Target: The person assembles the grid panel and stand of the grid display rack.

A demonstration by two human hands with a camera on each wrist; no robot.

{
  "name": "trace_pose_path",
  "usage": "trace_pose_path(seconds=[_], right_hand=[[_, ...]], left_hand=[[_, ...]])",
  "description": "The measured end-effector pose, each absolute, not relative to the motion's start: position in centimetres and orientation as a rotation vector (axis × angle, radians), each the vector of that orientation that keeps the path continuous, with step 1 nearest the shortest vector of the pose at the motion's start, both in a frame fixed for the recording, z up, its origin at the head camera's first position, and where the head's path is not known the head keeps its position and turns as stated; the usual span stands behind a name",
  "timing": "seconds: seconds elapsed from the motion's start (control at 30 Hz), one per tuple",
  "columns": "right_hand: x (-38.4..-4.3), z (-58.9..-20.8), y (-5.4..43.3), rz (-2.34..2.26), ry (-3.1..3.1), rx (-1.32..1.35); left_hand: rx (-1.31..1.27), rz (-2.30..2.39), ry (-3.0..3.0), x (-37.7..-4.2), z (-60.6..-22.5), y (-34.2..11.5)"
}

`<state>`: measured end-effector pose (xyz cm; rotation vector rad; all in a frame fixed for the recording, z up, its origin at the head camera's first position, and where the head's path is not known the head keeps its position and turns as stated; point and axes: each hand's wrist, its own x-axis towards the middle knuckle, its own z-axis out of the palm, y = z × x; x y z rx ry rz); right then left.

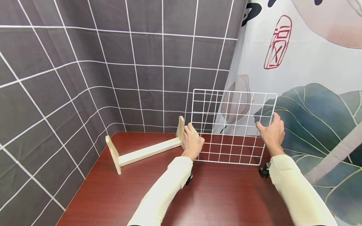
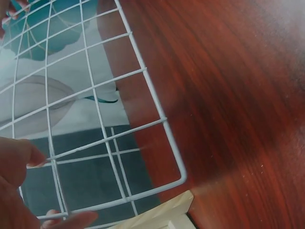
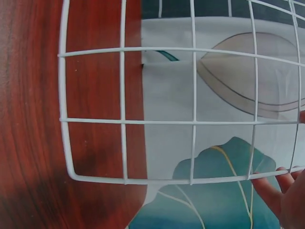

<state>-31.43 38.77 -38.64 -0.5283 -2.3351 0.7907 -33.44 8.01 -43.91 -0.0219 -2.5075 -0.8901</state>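
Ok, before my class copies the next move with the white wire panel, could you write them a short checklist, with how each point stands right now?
1. Left hand holding the wire panel by its left edge: ok.
2. Right hand holding the opposite edge: ok, thumb and fingers are at it.
3. Panel over the crossbar of the wooden stand: not ok, it is held to the right of the stand.
4. Panel's lower edge clear of the table: cannot tell.
5. Left hand clear of the stand's near end piece: cannot tell, they overlap in the head view.
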Motion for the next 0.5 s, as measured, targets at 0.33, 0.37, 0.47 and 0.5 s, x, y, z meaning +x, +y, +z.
trace_pose_path(seconds=[0.33, 0.37, 0.47, 0.5], right_hand=[[-31.9, -37.7, 37.2, 0.844, -2.179, -0.493], [-31.9, -37.7, 37.1, 0.85, -2.171, -0.49], [-31.7, -37.7, 36.9, 0.854, -2.155, -0.497], [-31.6, -37.7, 36.8, 0.856, -2.148, -0.5]], left_hand=[[-0.04, -0.874, -2.357, -35.1, -43.6, 7.5], [-0.04, -0.869, -2.348, -35.1, -43.6, 7.4], [-0.055, -0.866, -2.335, -35.0, -43.5, 7.4], [-0.061, -0.871, -2.341, -34.9, -43.5, 7.4]])
